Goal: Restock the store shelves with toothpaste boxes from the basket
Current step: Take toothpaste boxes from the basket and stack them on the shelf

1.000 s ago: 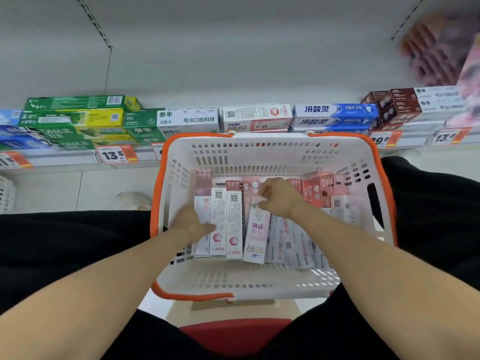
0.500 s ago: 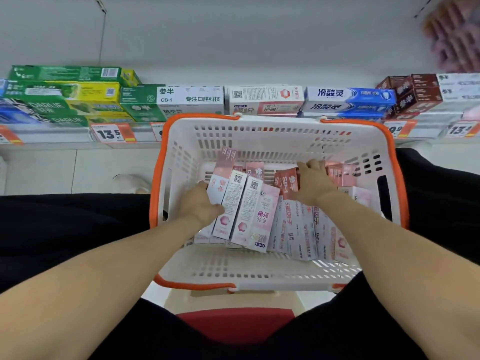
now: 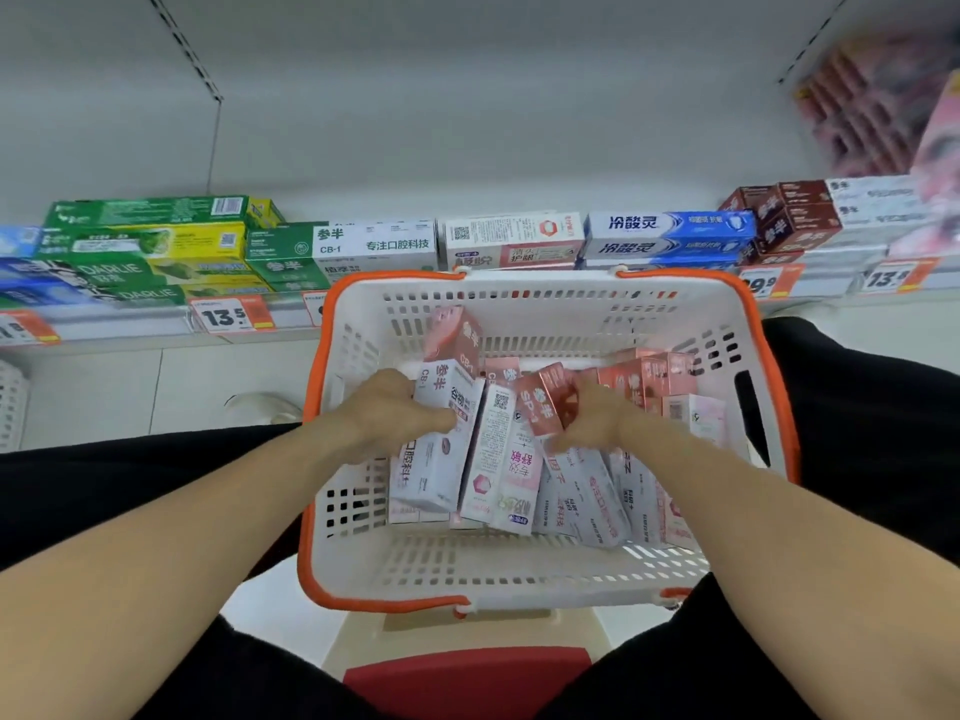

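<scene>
The basket (image 3: 524, 309) is white perforated plastic, matt, with a smooth orange plastic rim. The toothpaste boxes (image 3: 488, 459) inside it are printed cardboard; the pale ones look satin, while the rose boxes (image 3: 649, 376) have a metallic sheen. The shelf price tags (image 3: 226, 315) are paper. The trousers (image 3: 857, 418) are matt black cloth.

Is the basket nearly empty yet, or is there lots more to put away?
Lots more. The basket holds many pink toothpaste boxes. The shelf behind already carries other brands, but none of these pink boxes shows in that front row. Right now the left hand grips a bundle of pale boxes and the right hand a darker pink box, both inside the basket.
</scene>
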